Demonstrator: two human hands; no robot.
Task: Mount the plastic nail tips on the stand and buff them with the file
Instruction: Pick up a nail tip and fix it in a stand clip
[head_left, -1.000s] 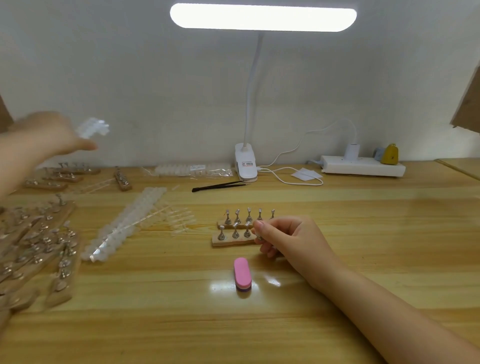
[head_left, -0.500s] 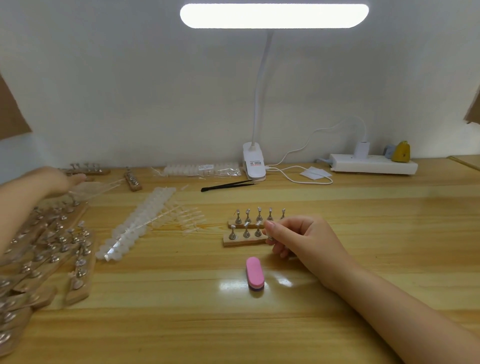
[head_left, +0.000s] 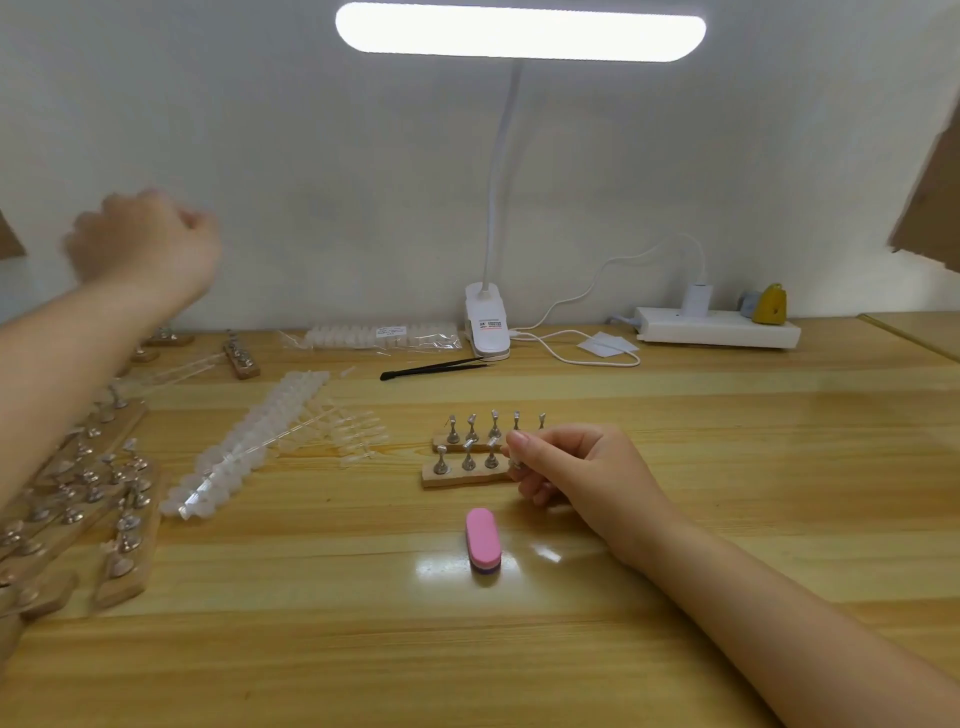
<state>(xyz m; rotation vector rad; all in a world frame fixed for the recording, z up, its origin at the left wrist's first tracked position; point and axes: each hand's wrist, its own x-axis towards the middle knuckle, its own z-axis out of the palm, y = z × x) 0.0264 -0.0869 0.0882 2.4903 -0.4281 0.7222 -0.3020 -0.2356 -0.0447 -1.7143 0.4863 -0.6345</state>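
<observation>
Where lamp (head_left: 519, 31) shines, glossy wooden table (head_left: 727, 467)

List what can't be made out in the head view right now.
- Left hand: motion-blurred, raised in front of the wall; grip and contents unreadable.
- Near stand: its right end is covered by the right hand; what the fingertips pinch is too small to tell.
- Stands at left: cut off by the frame edge and partly hidden by the left forearm.
- Lamp label: too small to read.

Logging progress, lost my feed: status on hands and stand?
Left hand raised, blurred. Right hand curled at near stand, pegs bare. Pink file untouched. Nothing blocking.
</observation>
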